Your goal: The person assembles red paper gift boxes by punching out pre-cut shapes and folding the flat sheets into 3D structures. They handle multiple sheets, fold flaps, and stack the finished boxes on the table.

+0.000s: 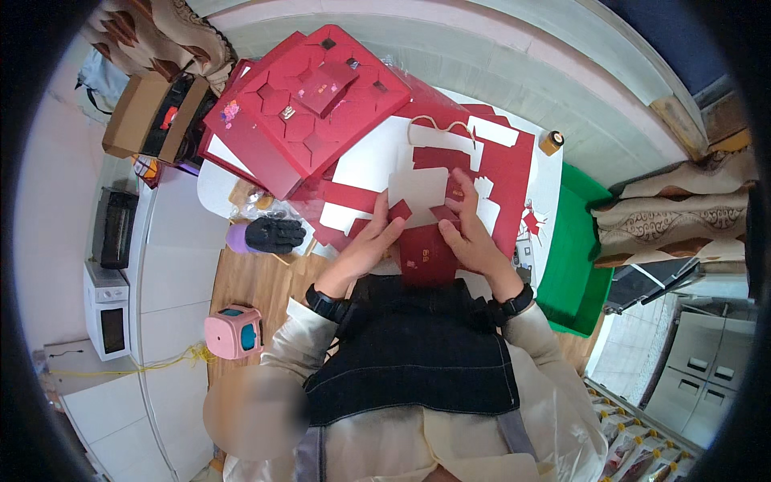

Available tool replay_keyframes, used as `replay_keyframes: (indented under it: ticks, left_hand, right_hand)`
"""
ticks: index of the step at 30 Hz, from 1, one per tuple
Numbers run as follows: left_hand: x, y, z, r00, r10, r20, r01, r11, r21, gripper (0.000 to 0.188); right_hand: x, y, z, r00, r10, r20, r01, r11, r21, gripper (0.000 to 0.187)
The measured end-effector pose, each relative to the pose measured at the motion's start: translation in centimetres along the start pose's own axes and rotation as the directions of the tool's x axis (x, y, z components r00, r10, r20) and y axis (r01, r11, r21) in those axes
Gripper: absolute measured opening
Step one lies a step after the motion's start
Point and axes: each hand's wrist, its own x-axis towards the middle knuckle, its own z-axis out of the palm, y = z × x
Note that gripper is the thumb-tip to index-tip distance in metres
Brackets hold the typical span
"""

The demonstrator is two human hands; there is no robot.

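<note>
Between my two hands is a partly folded red cardboard box [427, 253], with white inner faces and small gold marks on its red outside. A white flap stands up at its far end, and small red side flaps stick out near my fingers. My left hand [371, 245] grips its left edge, thumb on the near side. At the right edge my right hand [475, 241] holds it, with the thumb pressed by a red side flap and the fingers behind. Flat red and white cardboard pieces [349, 195] lie under and around the hands.
A large red box [297, 136] with hexagonal patterns stands at the back left of the white table [546, 189]. A green bin [574, 241] is on the right. Left are a black glove [275, 234] and a pink stool [234, 331]. A small bottle [552, 142] stands at the back right.
</note>
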Motion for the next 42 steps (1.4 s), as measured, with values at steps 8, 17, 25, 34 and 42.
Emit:
replay_keyframes:
  ticks: [8, 17, 25, 34, 42]
  left_hand:
    - [0.1, -1.1, 0.9, 0.992, -0.125, 0.005, 0.114, 0.882, -0.458, 0.061]
    - [1.5, 0.2, 1.7, 0.969, -0.247, -0.026, 0.206, 0.855, -0.477, 0.054]
    - [0.6, -3.1, 0.4, 0.947, -0.278, 0.158, 0.320, 0.841, -0.436, 0.047]
    - [3.2, -5.2, 0.4, 0.934, -0.270, 0.235, 0.320, 0.925, -0.207, 0.069]
    - [5.8, 0.0, 0.9, 0.981, -0.025, 0.192, -0.005, 0.988, 0.155, 0.084]
  right_hand:
    - [-0.4, 0.7, -0.7, 0.993, -0.004, 0.117, 0.013, 0.997, -0.080, 0.060]
    - [0.2, 1.8, 0.2, 1.000, 0.009, -0.026, -0.007, 0.995, 0.096, 0.055]
    - [-1.5, 4.0, -1.1, 0.978, 0.194, 0.083, -0.211, 0.915, 0.344, 0.038]
    - [-0.3, 5.3, -1.2, 0.891, 0.436, -0.129, -0.443, 0.896, -0.037, 0.031]
    - [4.2, -1.6, -2.9, 0.835, 0.506, -0.215, -0.400, 0.827, 0.395, 0.031]
